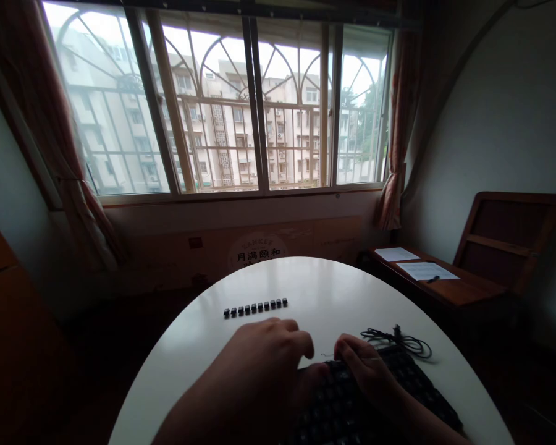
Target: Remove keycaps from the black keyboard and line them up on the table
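Observation:
A black keyboard (327,405) lies on the white round table, partly under my hands. My left hand (269,355) is over its left part, fingers bent, with a gap between forefinger and thumb and nothing visible between them. Its thumb rests at the keyboard's upper left edge. My right hand (364,364) is at the far edge of the keyboard with its fingers pressed together. A thin wire-like piece (327,355) sticks out beside those fingertips; what they hold is otherwise hidden. Several small black keycaps (254,308) stand in a row beyond my left hand.
A coiled black cable (410,343) lies behind the keyboard. The white table (176,371) has a rounded far edge. To the right, paper sheets (427,271) and a dark pen (433,279) rest on a wooden chair (477,287). A printed box (254,244) stands under the window.

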A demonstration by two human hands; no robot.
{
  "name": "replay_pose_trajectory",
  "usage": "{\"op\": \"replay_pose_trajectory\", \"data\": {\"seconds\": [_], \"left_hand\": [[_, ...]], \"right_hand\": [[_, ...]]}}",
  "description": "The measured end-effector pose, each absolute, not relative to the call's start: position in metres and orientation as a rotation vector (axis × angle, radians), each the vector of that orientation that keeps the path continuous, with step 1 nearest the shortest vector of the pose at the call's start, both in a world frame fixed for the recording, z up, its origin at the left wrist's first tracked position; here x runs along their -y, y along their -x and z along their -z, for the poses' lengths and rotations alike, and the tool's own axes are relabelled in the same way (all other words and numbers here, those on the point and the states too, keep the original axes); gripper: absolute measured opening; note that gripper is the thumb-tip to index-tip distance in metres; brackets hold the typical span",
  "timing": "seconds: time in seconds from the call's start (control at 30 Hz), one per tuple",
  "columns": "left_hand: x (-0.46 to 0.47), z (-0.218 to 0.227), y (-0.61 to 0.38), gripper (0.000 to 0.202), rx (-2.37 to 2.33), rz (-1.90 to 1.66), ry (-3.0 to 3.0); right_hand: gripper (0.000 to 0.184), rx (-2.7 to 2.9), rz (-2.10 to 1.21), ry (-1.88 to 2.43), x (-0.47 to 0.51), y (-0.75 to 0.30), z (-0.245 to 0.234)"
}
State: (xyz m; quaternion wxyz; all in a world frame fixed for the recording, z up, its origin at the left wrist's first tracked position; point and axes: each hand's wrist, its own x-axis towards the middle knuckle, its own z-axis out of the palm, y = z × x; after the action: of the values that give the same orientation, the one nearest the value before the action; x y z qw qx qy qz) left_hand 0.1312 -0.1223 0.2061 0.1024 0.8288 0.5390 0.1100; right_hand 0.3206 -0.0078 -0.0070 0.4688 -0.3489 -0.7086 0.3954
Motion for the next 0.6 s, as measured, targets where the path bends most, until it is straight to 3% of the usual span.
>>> {"op": "replay_pose_trajectory", "data": {"seconds": [0.27, 0.6], "left_hand": [[0.098, -0.207, -0.097, 0.04, -1.987, -0.236, -2.449], [0.096, -0.207, -0.1, 0.041, -1.924, -0.201, -2.46]], "right_hand": [[0.039, 1.664, -1.022, 0.85, 0.0, -0.324, 0.015], [0.041, 1.711, -1.016, 0.855, 0.004, -0.325, 0.006]]}}
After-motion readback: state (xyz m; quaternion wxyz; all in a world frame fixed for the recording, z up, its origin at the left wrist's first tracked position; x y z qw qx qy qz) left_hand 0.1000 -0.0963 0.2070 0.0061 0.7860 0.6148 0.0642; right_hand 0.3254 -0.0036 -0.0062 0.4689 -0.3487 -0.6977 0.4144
